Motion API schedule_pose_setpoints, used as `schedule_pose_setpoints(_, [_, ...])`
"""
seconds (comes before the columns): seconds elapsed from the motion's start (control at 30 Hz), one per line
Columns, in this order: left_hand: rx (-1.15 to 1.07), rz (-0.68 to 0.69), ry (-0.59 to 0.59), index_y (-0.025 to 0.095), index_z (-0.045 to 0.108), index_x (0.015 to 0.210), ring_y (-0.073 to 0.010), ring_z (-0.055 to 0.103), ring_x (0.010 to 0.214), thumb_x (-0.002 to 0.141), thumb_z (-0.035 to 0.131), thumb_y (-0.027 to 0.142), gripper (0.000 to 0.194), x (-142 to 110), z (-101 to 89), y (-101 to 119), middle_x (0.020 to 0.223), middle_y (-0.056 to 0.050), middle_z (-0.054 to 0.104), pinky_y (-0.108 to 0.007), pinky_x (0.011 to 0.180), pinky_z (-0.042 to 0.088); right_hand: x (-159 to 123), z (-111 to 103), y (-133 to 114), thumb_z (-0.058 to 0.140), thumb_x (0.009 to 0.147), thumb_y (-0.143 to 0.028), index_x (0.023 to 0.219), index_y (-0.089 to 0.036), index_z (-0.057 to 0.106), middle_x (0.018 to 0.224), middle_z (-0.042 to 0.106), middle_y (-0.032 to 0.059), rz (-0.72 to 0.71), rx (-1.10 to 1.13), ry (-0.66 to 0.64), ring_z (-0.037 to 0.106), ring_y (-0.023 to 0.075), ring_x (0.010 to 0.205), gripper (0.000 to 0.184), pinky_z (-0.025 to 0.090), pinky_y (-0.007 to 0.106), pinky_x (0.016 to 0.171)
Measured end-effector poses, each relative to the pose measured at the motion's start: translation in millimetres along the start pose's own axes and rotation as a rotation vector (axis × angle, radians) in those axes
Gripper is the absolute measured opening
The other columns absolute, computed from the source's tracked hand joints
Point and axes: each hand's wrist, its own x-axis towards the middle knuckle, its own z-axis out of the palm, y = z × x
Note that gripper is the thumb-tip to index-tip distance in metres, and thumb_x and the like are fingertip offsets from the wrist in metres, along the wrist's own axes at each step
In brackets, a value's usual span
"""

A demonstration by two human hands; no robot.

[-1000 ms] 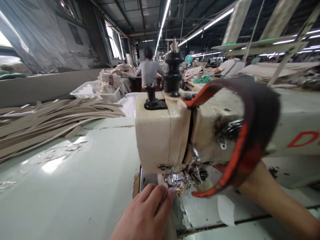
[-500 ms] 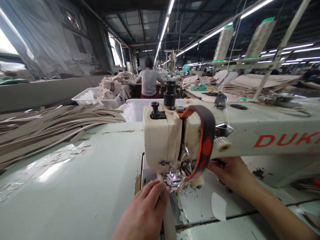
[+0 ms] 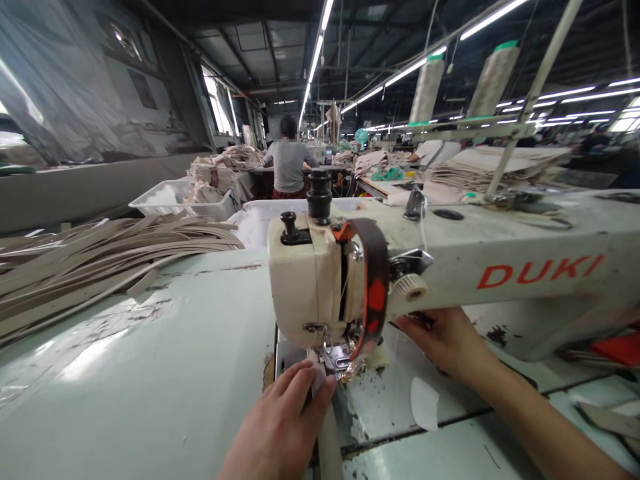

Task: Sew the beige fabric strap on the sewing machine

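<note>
"Beige strip (image 3: 330, 447): where is it?"

"Near, running to the foot (image 3: 342, 360); the left hand (image 3: 280, 417) holds it in a narrow pinch."

"And the right hand (image 3: 447, 343)?"

"Right of the foot, under the machine arm (image 3: 455, 267); I cannot tell its grip."

"Beyond?"

"Heap of strips (image 3: 115, 257), far left."

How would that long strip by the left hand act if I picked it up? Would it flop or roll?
The strip would probably flop: similar-looking strips in the pile bend in long curves. It's likely light for its length, since it looks narrow and thin. It probably wouldn't roll, because it looks flat where it runs past the left hand.
</note>
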Motion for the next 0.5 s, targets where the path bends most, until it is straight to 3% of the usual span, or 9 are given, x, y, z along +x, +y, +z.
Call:
schedule_pose_setpoints(0.1, [-0.002, -0.004, -0.007, 0.015, 0.047, 0.127, -0.0258, 0.056, 0.110, 0.098, 0.020, 0.017, 0.040, 3, -2.4, -1, 0.111, -0.012, 0.061, -0.041, 0.092, 0.051, 1, 2, -4, 0.051, 0.082, -0.037, 0.073, -0.019, 0.063, 0.071, 0.064, 0.0041, 0.050, 0.065, 0.006, 0.055, 0.0228, 0.069, 0.023, 0.038, 0.034, 0.065])
schedule_pose_setpoints(0.23, [-0.006, 0.003, 0.061, 0.016, 0.053, 0.119, -0.0224, 0.061, 0.104, 0.099, 0.022, 0.018, 0.037, 8, -2.6, -1, 0.102, -0.008, 0.065, -0.043, 0.096, 0.048, 0, 2, -13, 0.057, 0.076, -0.043, 0.062, -0.018, 0.056, 0.057, 0.047, -0.0006, 0.171, 0.243, -0.013, 0.042, 0.0168, 0.060, 0.029, 0.028, 0.029, 0.056])
schedule_pose_setpoints(0.37, [0.072, 0.032, 0.188, 0.014, 0.060, 0.101, -0.0224, 0.067, 0.092, 0.097, 0.030, 0.014, 0.031, 3, -5.3, 5, 0.084, -0.004, 0.068, -0.038, 0.082, 0.057, -3, -5, -25, 0.060, 0.075, -0.050, 0.064, -0.018, 0.050, 0.052, 0.030, -0.0072, 0.419, 0.604, -0.126, 0.021, 0.0096, 0.049, 0.035, 0.015, 0.025, 0.046])
schedule_pose_setpoints(0.5, [0.107, 0.145, -0.001, 0.014, 0.062, 0.102, -0.0192, 0.065, 0.100, 0.096, 0.037, 0.013, 0.025, -10, -17.5, 11, 0.092, -0.004, 0.070, -0.028, 0.087, 0.053, -3, -15, -30, 0.066, 0.069, -0.046, 0.062, -0.020, 0.045, 0.051, 0.030, -0.0079, 0.604, 0.974, -0.236, 0.015, 0.0073, 0.046, 0.034, 0.012, 0.022, 0.042])
